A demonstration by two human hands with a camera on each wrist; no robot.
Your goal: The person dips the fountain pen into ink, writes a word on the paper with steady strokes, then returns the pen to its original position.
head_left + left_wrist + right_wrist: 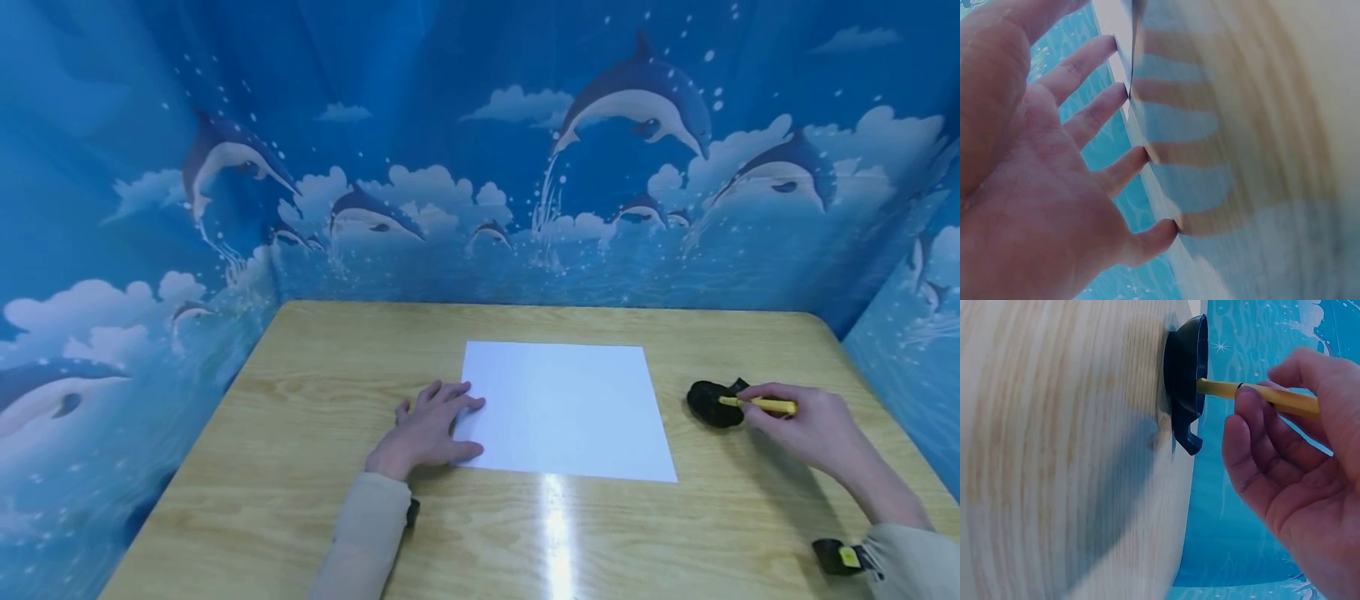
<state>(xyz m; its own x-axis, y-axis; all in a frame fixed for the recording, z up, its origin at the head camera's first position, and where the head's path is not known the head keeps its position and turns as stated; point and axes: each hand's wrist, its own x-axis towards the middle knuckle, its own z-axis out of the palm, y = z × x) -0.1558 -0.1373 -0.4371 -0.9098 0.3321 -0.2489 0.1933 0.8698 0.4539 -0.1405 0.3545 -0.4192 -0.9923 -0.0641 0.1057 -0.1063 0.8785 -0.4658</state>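
Observation:
A white sheet of paper (566,408) lies flat on the wooden table. My left hand (431,425) is spread at its left edge, index finger and thumb reaching onto the paper. In the left wrist view, the straight fingertips (1160,236) of the left hand press down on the surface. To the right of the paper sits a small black dish (1184,365) with a short handle. My right hand (813,425) pinches a slim yellow brush (1282,399) between thumb and fingers. Its front end dips over the dish's rim, so the tip is hidden inside.
The wooden table (300,400) has a blue curtain (450,167) with dolphins hanging behind it and along both sides. A bright light reflection shows on the tabletop in front of the paper. Small black devices are strapped at both wrists.

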